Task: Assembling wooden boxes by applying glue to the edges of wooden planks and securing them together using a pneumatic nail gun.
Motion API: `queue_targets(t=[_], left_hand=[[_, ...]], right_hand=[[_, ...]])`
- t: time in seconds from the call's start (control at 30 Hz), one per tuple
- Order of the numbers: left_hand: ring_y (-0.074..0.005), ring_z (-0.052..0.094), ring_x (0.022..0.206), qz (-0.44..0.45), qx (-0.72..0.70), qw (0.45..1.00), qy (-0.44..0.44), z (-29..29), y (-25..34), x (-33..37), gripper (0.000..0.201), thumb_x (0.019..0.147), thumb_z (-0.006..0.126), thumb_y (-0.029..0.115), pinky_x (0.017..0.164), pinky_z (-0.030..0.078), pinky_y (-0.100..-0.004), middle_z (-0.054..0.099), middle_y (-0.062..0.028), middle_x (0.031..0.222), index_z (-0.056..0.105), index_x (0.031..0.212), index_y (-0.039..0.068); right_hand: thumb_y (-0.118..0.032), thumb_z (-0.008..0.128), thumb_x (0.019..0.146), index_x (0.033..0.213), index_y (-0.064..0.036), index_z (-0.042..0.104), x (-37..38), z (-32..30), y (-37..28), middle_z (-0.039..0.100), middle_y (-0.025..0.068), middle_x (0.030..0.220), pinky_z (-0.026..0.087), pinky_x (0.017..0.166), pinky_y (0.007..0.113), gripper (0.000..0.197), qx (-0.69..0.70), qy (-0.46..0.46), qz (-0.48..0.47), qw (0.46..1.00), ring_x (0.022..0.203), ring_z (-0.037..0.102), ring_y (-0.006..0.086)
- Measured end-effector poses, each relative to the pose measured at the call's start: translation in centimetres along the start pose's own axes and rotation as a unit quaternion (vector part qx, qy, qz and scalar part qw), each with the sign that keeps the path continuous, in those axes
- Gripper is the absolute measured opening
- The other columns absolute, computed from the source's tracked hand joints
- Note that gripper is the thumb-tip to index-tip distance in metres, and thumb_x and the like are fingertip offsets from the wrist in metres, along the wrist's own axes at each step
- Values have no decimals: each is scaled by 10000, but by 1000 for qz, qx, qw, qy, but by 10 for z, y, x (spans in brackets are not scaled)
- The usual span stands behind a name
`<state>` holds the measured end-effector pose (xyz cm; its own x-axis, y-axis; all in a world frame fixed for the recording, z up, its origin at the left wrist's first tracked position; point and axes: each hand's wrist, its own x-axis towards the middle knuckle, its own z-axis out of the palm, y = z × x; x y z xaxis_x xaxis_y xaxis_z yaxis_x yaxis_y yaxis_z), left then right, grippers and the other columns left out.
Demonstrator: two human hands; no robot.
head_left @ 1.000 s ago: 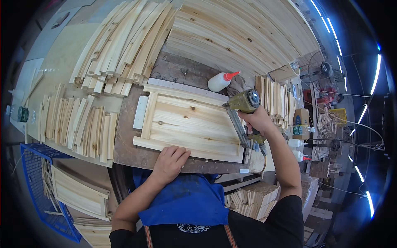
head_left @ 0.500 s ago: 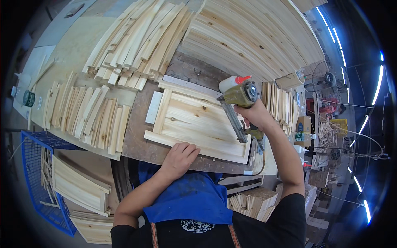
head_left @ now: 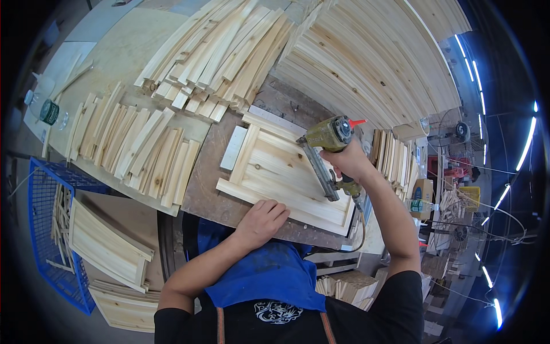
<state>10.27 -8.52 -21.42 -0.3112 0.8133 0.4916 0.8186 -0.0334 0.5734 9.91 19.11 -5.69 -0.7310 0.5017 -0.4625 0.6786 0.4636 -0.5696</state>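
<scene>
workbench (head_left: 206, 195) | left hand (head_left: 260, 221) flat on wooden panel (head_left: 286, 178) | right hand (head_left: 346, 163) gripping nail gun (head_left: 326, 143), nose hidden

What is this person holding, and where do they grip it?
The right hand holds a yellow-green nail gun by its handle. The left hand holds nothing; it lies flat on the near edge of the wooden panel.

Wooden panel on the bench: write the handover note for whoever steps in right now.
Left hand: flat on the near edge of the wooden panel, pressing it to the workbench.
Right hand: grips the nail gun, nose on the panel's right frame strip.
Frame strips sit around the panel; which are already fastened cannot be told.
Loose slats lie stacked to the left.
</scene>
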Motion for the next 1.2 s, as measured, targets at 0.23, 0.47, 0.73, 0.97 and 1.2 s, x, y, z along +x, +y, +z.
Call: queue_targets(t=[0.23,0.47,0.73,0.97,1.2], left_hand=[[-235,607,1023,13,18,999,28,1,-1,1,304,845,620,164,910,507,-363,618,-75,1033,689,1103,20],[-249,617,1066,1,19,1000,8,0,-1,-2,332,853,621,169,917,508,-380,635,-75,1087,706,1141,27],[-242,613,1056,12,11,1000,7,2,-2,-2,312,844,623,167,901,505,-366,627,-73,1082,695,1112,24],[-240,612,1026,13,32,999,12,6,-1,-1,304,831,627,178,884,503,-361,618,-74,1053,685,1086,23],[-241,611,1011,4,28,1000,10,7,1,-1,285,829,623,178,883,502,-361,615,-76,1043,674,1066,27]], right_hand=[[-149,759,908,1119,17,720,-1,-1,-22,653,50,712,446,451,324,271,8,-11,-3,1000,461,550,128],[-124,756,917,1077,-1,700,18,23,-64,616,16,683,430,435,303,210,-25,-53,-65,996,478,535,104],[-193,748,922,1015,16,736,32,40,-77,645,49,653,448,479,334,229,-44,-56,-65,995,462,551,127],[-163,747,923,1007,22,711,33,44,-84,643,45,668,447,477,326,206,-70,-54,-59,994,479,556,122],[-177,751,920,1014,26,714,22,47,-77,645,52,659,460,484,334,226,-57,-68,-84,992,486,569,130]])
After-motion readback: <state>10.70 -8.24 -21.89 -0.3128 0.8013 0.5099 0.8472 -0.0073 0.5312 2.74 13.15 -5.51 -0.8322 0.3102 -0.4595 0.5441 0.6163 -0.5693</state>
